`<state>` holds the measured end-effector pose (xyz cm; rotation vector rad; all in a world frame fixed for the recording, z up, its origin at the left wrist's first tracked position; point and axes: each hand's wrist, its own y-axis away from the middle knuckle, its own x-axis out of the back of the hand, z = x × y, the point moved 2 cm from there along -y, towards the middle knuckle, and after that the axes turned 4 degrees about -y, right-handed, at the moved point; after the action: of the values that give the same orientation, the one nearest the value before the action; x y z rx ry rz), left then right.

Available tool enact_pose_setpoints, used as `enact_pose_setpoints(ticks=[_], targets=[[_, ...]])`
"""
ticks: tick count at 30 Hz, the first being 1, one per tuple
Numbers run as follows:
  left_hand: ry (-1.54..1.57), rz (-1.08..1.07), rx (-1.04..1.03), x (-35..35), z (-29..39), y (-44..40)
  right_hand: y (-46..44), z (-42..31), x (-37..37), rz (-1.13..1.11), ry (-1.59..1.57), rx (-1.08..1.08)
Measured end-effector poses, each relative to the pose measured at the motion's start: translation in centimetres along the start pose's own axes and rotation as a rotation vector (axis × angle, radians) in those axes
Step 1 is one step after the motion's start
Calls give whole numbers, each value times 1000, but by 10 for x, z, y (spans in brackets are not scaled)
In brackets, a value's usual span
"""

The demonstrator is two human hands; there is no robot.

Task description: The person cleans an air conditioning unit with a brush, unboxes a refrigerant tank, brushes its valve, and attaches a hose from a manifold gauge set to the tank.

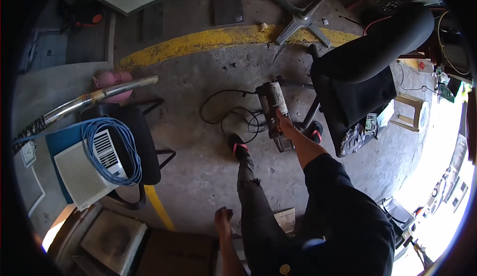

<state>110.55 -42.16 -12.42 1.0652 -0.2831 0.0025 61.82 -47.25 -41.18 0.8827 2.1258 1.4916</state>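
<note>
My right hand [284, 123] is wrapped round the top of a worn grey, box-shaped machine [272, 98], whose exact kind I cannot make out. A black cord [218, 93] runs from its far end and lies in loops on the concrete floor. The machine is between my feet and the black office chair [357, 89]; whether it touches the floor is unclear. Low on the left side hangs my left hand [223, 219], fingers curled and nothing visible in them, close to my left leg.
At left, a black chair [151, 159] bears a white vented unit [84, 169] and coiled blue cable [131, 149]. A pink tank [113, 84] stands behind a metal pole [99, 94]. Crumpled plastic [353, 139] lies on the office chair, beside a stool [411, 113]. A metal stand base [301, 20] is ahead.
</note>
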Motion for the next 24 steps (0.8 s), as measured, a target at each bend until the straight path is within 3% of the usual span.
enact_pose_setpoints(ticks=[2,4,6,9,14,16,19,24], targets=[[-472,-52,-212,75,-66,-11,-24,-2,0,39,-63,37],[-273,117,304,106,-84,13,-30,-10,-1,48,-67,66],[-344,84,508,143,-103,31,-43,-15,-5,53,-78,93],[-274,106,475,209,-187,37,-51,-18,5,-9,16,110],[-273,71,372,176,-145,34,-52,-3,-11,54,-2,23],[-295,79,320,101,-56,51,-46,2,-12,69,-6,7],[-521,-71,210,74,-35,54,-16,16,-8,126,1,-7],[-461,-126,255,95,-44,43,23,32,5,107,-122,-15]])
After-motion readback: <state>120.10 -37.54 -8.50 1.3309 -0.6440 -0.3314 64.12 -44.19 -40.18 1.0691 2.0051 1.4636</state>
